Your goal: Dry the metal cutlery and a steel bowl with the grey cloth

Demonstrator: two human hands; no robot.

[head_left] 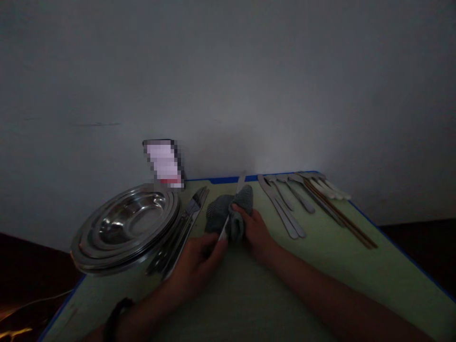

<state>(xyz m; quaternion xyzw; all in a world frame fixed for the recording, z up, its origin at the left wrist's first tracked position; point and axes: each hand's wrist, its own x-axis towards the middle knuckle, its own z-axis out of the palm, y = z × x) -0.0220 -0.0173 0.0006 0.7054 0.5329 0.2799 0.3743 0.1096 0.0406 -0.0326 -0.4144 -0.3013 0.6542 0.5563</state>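
Note:
Over the middle of the table, my left hand (201,259) pinches the handle end of a table knife (241,183). Its pale blade sticks out beyond a grey-green cloth (217,209) that is folded around the knife's middle. My right hand (257,232) is closed on the cloth, with the thumb laid over it, pressing it about the knife. Part of the blade is hidden under the cloth. Left of my left hand lie several knives and other cutlery (187,216). To the right of my right hand rest two more table knives (280,209).
A stack of shiny metal plates (85,242) stands at the left edge. A phone (164,161) leans on the wall behind. On the right lie spoons or forks (302,197), brown chopsticks (351,230) and white-handled cutlery (329,190). The green table (231,304) has blue edging.

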